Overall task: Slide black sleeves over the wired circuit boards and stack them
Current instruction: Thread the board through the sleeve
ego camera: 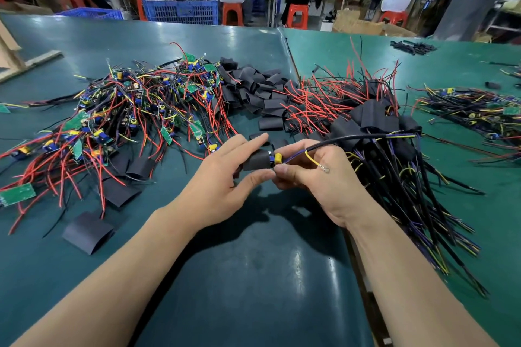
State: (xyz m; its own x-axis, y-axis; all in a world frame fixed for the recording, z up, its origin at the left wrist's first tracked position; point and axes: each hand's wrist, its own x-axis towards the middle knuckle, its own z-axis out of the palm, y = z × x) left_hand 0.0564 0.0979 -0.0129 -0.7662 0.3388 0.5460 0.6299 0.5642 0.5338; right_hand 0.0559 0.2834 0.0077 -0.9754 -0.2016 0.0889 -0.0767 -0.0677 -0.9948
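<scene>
My left hand (225, 177) pinches a sleeve (256, 160) half over the board (275, 158) my right hand (315, 175) grips; sleeved stack (380, 121) beyond my right, bare pile (135, 104) beyond my left

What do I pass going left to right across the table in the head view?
Pile of bare wired boards → heap of loose black sleeves → left hand → right hand → stack of sleeved boards → smaller pile of boards.

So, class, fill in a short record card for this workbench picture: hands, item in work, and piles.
left hand: grips black sleeve
right hand: pinches wired circuit board at the sleeve's mouth
progress: board partly sleeved, yellow part showing
bare boards pile: left
empty sleeves: centre
sleeved stack: right
</scene>
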